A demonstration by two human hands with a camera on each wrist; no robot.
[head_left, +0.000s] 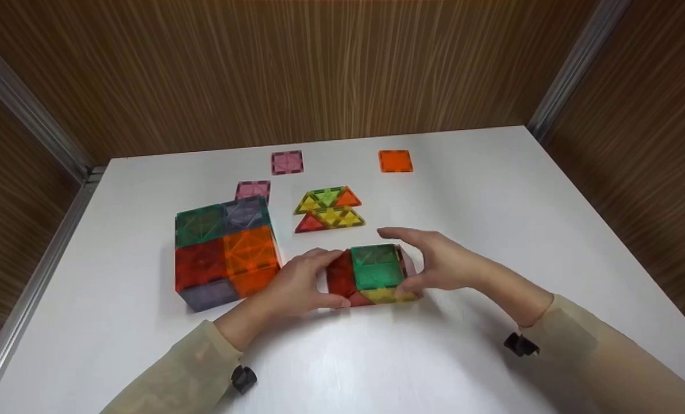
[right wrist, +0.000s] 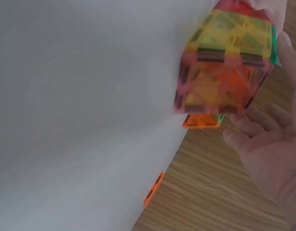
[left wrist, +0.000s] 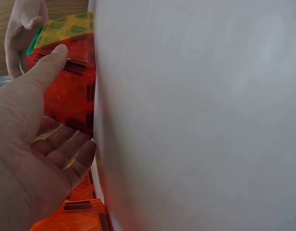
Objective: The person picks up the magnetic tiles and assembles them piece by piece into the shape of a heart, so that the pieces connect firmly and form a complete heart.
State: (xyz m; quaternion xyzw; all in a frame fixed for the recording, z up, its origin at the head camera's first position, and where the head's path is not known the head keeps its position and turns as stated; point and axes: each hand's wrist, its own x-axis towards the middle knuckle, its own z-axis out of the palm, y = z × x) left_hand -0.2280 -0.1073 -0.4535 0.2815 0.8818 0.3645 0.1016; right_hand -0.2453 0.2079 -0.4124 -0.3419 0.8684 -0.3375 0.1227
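Observation:
A small box of magnetic tiles sits on the table, with a green top, red left end, yellow front and pink right end. My left hand holds its red end, thumb on the front and fingers at the back. In the left wrist view, the thumb lies across the edge of the red tile. At the other end, my right hand is spread, its thumb near the front corner and index finger stretched out behind. The right wrist view has its fingers apart from the pink tile.
A larger magnetic tile cube stands left, beside my left hand. Behind the small box lie triangle tiles in two rows. Farther back are a pink square tile and an orange square tile; another pink tile lies behind the cube.

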